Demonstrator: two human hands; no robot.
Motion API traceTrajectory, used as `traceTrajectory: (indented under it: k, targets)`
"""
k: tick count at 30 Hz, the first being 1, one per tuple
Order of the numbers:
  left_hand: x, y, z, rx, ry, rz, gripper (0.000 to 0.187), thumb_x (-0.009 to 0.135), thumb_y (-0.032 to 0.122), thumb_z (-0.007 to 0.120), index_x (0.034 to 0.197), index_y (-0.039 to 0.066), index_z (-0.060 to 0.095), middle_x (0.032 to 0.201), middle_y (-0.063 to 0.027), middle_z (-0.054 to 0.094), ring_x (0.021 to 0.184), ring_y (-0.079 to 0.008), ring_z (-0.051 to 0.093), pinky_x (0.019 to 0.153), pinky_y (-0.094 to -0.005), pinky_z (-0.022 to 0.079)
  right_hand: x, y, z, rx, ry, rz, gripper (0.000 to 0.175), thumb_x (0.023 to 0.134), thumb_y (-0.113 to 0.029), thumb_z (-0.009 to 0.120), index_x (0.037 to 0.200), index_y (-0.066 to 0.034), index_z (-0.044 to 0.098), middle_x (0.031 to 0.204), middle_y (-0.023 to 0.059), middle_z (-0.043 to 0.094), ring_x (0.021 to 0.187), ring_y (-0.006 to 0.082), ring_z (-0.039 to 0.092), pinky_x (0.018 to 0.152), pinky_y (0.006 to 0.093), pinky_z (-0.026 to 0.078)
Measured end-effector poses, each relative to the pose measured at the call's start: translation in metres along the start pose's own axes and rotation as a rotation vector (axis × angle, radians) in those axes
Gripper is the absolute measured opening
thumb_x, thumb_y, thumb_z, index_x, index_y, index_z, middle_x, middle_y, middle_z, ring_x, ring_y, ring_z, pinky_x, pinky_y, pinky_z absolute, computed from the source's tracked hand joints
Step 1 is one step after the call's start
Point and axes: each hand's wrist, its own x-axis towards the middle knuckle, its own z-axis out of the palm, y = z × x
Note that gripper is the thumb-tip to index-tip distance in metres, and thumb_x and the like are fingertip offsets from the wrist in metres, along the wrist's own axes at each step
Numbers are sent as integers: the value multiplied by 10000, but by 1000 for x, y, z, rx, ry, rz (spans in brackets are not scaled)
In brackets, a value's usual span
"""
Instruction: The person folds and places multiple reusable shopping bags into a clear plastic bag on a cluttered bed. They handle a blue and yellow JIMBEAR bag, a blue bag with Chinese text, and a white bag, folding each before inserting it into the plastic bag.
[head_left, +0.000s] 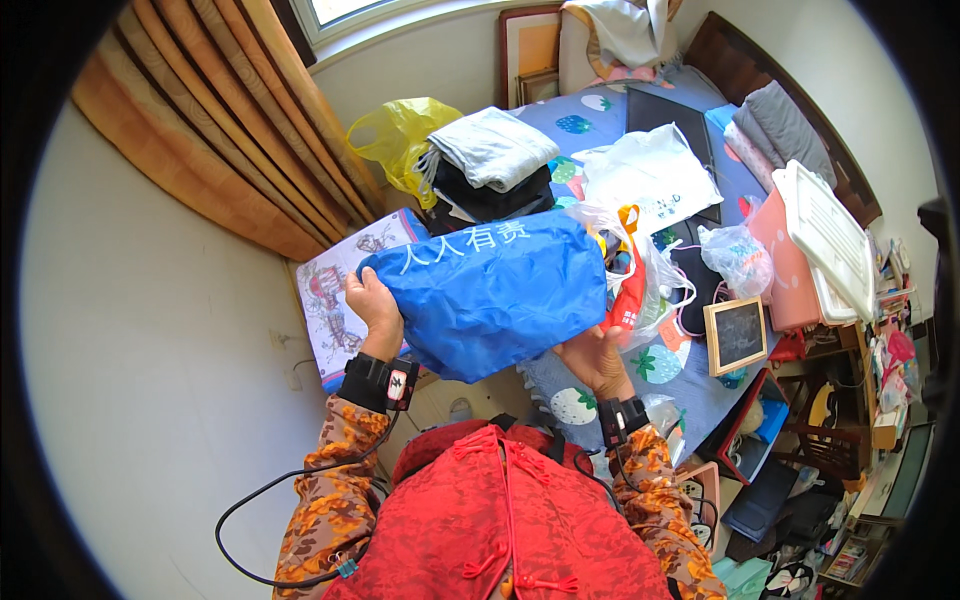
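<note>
A blue fabric bag (502, 300) with white writing along its upper edge is held up in front of me, lying lengthwise between my hands. My left hand (375, 311) grips its left end, thumb on top near the edge. At the lower right corner, my right hand (596, 356) supports the bag from below, its fingers partly hidden behind the fabric. Behind the bag's left end shows a white box with printed drawings and a blue edge (330, 300). Folded light-grey cloth (491, 146) rests on dark clothes (499, 195) just beyond the bag.
The bed (574, 405) has a strawberry-print cover. On it are a white plastic bag (652, 176), a small framed blackboard (736, 337), a pink bin (784, 259) and a yellow plastic bag (409, 131). Cluttered shelves (889, 420) stand right; a curtain (225, 127) hangs left.
</note>
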Motion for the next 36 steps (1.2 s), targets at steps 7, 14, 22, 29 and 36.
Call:
traceTrajectory:
  k: [7,14,22,29,36]
  targets:
    - [-24,-13,2,-279,-65,-63,156,974,136,488,1001,-2,556,884,-49,602,797,-117,541,745,-278,460,27,18,21,-94,196,-81,774,822,-247,744,1449,-79,323,1425,86,443,1312,268,421,1124,454,306]
    - [-30,-45,-43,-170,-621,-501,136,945,95,507,1050,33,565,925,-32,636,823,-125,593,805,-282,495,39,-1,10,14,278,-70,549,887,-45,626,1390,-45,407,1326,110,546,1207,288,539,1055,474,420]
    - [-16,2,-41,61,-1106,50,813,769,349,770,1388,-31,404,1397,-215,452,1332,-318,403,1079,-414,352,18,1,27,-652,112,-26,572,923,-204,660,1415,-51,411,1332,54,517,1219,185,475,1066,340,357]
    - [-53,39,-46,35,-1301,-654,477,865,314,713,1193,-7,582,1062,-109,683,932,-198,671,841,-341,541,-13,-3,51,-871,175,63,514,918,-280,668,1335,-25,506,1214,46,585,1107,152,515,993,329,412]
    - [-93,41,-93,200,-1093,-1158,348,877,239,675,1076,-46,654,966,-146,708,827,-222,699,780,-362,572,-74,23,47,-365,603,389,513,900,-223,679,1289,51,487,1204,129,599,1073,207,581,917,339,497]
